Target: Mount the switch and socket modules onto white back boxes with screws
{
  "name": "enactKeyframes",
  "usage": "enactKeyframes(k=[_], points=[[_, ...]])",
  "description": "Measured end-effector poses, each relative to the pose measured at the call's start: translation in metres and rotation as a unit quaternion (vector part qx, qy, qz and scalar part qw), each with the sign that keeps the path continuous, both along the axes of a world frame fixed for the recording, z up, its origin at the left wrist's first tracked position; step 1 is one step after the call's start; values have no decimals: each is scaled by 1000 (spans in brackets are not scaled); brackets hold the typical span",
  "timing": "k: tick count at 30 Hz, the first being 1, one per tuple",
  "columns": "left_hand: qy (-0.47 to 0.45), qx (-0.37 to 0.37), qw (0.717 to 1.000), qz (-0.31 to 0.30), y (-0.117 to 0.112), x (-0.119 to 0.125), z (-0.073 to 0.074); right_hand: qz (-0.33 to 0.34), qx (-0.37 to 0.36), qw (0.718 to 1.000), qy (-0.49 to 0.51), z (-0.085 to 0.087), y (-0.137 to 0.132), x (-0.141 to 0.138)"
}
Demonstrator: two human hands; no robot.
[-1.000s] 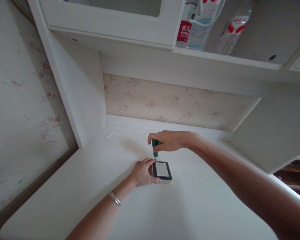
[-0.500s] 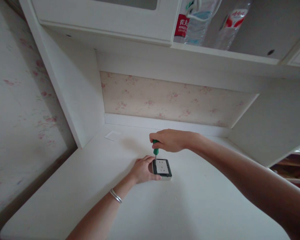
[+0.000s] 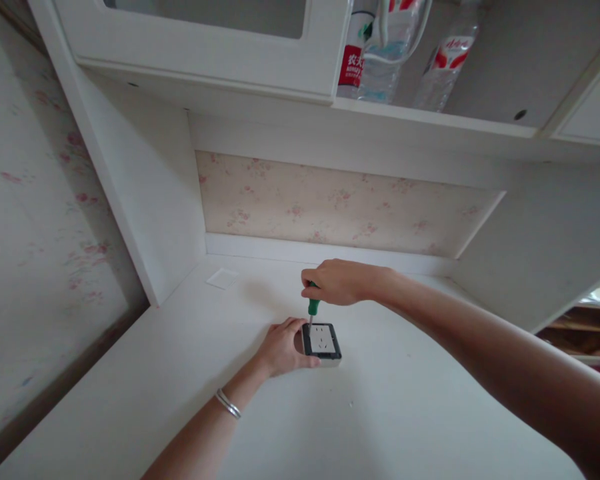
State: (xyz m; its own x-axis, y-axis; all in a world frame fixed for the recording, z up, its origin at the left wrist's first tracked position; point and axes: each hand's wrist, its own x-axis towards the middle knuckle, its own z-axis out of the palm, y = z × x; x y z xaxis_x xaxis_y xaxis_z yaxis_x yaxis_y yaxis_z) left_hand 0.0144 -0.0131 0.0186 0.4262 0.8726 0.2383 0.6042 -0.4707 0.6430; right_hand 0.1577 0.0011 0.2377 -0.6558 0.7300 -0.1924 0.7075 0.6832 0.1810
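Green plastic marks the handle of a small screwdriver (image 3: 313,307) just above the middle of the frame, standing nearly upright with its thin metal shaft pointing down. The right hand (image 3: 337,282) is closed round the top of that handle, knuckles up, its forearm running off to the lower right corner. The shaft's tip meets the upper left corner of a wall socket (image 3: 322,340), a white face with pin holes set in a dark frame, which lies flat on the white tabletop (image 3: 380,427) at the centre of the frame. The left hand (image 3: 283,347) grips the socket from its left side: the thumb lies along the near edge and the curled fingers press against the left edge, beside the shaft. A thin silver bracelet (image 3: 229,403) sits on the left wrist, lower left of centre. Farther back on the tabletop, left of centre and well apart from the hands, lies a small flat white square plate (image 3: 223,278). Behind it a panel of pale flowered wallpaper (image 3: 330,210) fills the back of the alcove. Along the top of the frame runs a white cupboard door (image 3: 205,40) with a glazed pane, and right of it, on a shelf (image 3: 430,120), stand clear water bottles (image 3: 443,63) with red labels.
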Motion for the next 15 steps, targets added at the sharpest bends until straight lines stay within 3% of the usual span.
enactKeyframes(k=[7, 15], points=[[-5, -1, 1000, -21, -1, -2, 5, 70, -56, 996, -10, 9, -3, 14], [3, 13, 1000, -16, -1, -1, 3, -54, -4, 998, 28, -3, -2, 10]])
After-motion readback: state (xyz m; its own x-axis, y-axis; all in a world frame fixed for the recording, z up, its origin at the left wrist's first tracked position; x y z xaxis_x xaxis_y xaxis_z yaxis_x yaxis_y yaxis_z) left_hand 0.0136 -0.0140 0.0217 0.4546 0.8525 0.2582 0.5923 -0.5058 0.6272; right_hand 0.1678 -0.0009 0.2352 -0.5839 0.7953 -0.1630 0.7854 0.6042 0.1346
